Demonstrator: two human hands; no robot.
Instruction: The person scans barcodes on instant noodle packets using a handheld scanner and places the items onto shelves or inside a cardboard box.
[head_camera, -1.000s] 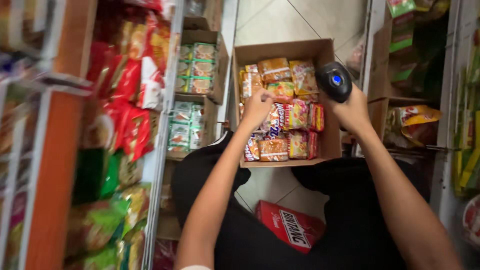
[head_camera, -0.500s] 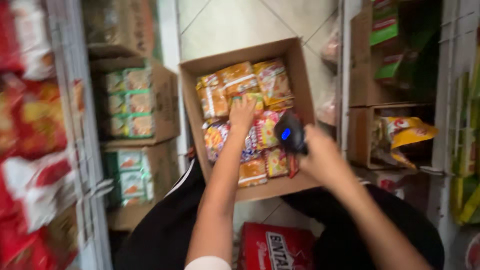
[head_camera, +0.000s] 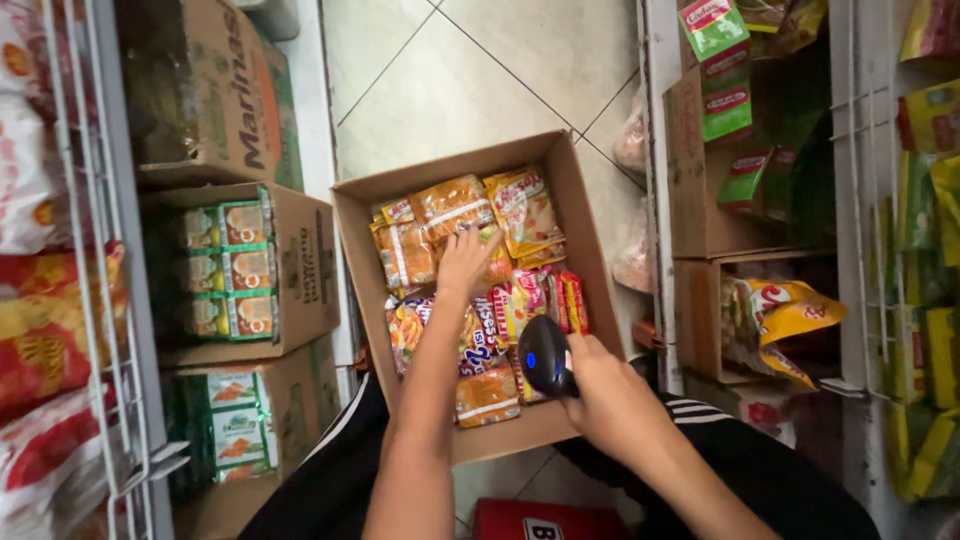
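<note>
**Hands over an open carton of snack packets**

At the far left a white wire rack (head_camera: 95, 300) holds red and yellow bags, and beside it cardboard boxes of green-labelled packs (head_camera: 232, 270) stand stacked. In the middle, on the tiled floor (head_camera: 480, 70), sits the open carton (head_camera: 352, 260) filled with orange and red snack packets (head_camera: 452, 205). The left hand (head_camera: 466, 262) lies on those packets near the carton's middle, fingers spread and pressing flat, pinching nothing. To its right, the right hand (head_camera: 612, 405) is wrapped around a black handheld scanner (head_camera: 546, 356) with a blue light, held over the carton's near right corner. Further right, more open boxes and a yellow bag (head_camera: 790, 310) sit on low shelving.

The packets lie loose and overlapping, so the spread hand could, I judge, slide one over another and hide a printed face from the scanner; the scanner also hangs close to the carton wall and could knock it.

Compared with half a second ago, the left hand sits slightly lower in the carton, the scanner has dropped toward the near edge, and the view has tipped to show more floor.
</note>
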